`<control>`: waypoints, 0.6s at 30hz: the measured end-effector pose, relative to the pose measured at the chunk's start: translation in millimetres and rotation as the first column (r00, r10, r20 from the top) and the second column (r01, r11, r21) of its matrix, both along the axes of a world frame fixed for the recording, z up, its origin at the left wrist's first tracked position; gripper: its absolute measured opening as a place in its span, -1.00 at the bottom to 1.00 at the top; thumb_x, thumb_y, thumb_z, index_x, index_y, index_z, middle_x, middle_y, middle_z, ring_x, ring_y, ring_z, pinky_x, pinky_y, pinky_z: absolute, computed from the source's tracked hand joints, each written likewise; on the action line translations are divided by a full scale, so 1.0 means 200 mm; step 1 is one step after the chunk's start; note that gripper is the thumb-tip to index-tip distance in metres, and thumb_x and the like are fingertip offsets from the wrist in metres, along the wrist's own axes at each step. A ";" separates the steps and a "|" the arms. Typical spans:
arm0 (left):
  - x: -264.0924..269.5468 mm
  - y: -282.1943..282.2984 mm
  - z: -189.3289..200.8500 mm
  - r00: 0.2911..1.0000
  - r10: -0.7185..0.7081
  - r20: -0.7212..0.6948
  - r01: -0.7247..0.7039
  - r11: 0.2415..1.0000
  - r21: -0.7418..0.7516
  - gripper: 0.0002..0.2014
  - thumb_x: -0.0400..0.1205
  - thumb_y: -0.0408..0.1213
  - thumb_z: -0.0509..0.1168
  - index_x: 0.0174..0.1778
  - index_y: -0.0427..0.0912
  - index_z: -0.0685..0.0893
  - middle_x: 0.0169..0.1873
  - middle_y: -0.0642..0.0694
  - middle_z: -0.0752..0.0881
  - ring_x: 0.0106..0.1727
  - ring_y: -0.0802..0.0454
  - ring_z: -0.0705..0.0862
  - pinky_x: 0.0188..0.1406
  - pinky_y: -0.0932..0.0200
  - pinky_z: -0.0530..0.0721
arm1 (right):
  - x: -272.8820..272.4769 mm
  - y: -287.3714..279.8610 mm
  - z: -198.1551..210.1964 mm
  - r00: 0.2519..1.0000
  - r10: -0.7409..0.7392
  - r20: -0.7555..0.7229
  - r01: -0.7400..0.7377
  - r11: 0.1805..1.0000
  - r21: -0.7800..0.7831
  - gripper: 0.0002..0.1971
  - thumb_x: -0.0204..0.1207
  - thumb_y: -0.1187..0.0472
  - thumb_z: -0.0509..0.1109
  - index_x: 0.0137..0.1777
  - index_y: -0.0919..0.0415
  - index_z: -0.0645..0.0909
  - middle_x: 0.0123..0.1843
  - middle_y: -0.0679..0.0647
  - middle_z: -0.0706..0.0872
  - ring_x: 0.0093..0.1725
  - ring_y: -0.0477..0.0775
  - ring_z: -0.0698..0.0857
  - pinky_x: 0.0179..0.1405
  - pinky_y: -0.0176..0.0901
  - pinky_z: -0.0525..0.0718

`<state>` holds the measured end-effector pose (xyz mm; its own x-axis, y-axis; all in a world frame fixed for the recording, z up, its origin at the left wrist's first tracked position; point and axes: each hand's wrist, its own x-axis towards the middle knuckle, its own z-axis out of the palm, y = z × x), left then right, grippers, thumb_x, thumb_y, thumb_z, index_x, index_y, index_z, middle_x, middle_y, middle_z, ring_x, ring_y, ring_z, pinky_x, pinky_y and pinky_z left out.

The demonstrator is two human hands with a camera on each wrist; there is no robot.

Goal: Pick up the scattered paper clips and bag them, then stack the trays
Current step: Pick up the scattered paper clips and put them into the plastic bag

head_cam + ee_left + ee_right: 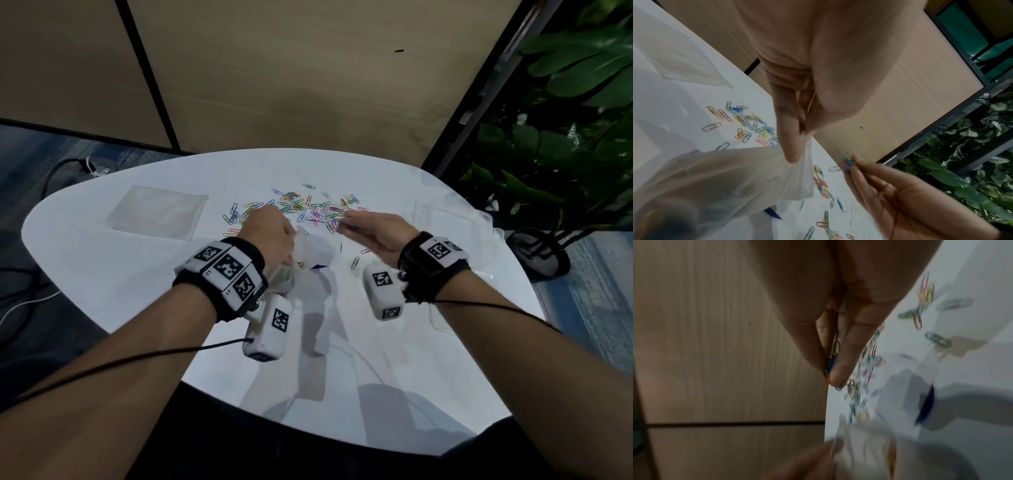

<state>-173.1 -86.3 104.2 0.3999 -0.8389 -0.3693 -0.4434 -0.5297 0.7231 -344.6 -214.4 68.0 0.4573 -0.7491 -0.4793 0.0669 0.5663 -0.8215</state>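
Observation:
Coloured paper clips (301,207) lie scattered over the far middle of the white table (113,274). My left hand (270,236) pinches the rim of a clear plastic bag (308,250) and holds it up just in front of the pile; the bag (719,175) hangs below the fingers. My right hand (363,228) pinches a few paper clips (847,163) between thumb and fingers, to the right of the bag's mouth; the clips (831,363) show between the fingertips. A clear tray (157,212) lies flat at the far left. Another clear tray (445,212) sits faintly at the right.
A beige wall panel (291,85) stands right behind the table's far edge. A leafy plant (565,137) on a dark stand is off the right side. Cables (68,168) run over the carpet at the left. Single clips (355,262) lie near my right wrist.

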 end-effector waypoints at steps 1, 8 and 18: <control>-0.02 -0.01 0.01 1.000 -0.001 0.004 0.001 1.000 -0.001 -0.79 0.67 -0.56 0.25 -0.01 -0.37 0.81 -0.18 -0.27 0.83 -0.21 -0.20 0.89 -0.01 -0.14 0.87 | 0.02 0.05 0.01 0.999 0.051 0.014 -0.051 0.999 0.019 -0.80 0.48 0.51 0.46 0.10 0.53 0.69 -0.03 0.35 0.79 -0.06 0.19 0.83 -0.11 -0.24 0.80; -0.11 -0.07 0.01 0.999 -0.050 0.014 0.051 0.998 -0.047 -0.80 0.66 -0.53 0.29 0.03 -0.39 0.83 -0.19 -0.33 0.85 -0.19 -0.24 0.88 -0.02 -0.15 0.87 | 0.15 0.28 -0.09 0.836 0.156 -0.527 -0.365 0.874 -0.320 -0.85 0.36 0.35 0.45 -0.18 0.18 0.83 -0.18 0.19 0.84 -0.16 0.20 0.79 0.06 0.12 0.80; -0.04 -0.08 -0.02 0.997 -0.069 -0.026 0.067 0.996 -0.052 -0.74 0.68 -0.58 0.21 0.14 -0.38 0.79 -0.16 -0.33 0.83 -0.20 -0.21 0.89 -0.16 0.07 0.89 | 0.11 0.25 0.05 0.651 0.231 -0.723 -0.706 0.535 -0.464 -0.76 0.45 0.43 0.37 -0.13 0.17 0.85 -0.17 0.09 0.86 -0.18 -0.01 0.75 -0.10 -0.29 0.66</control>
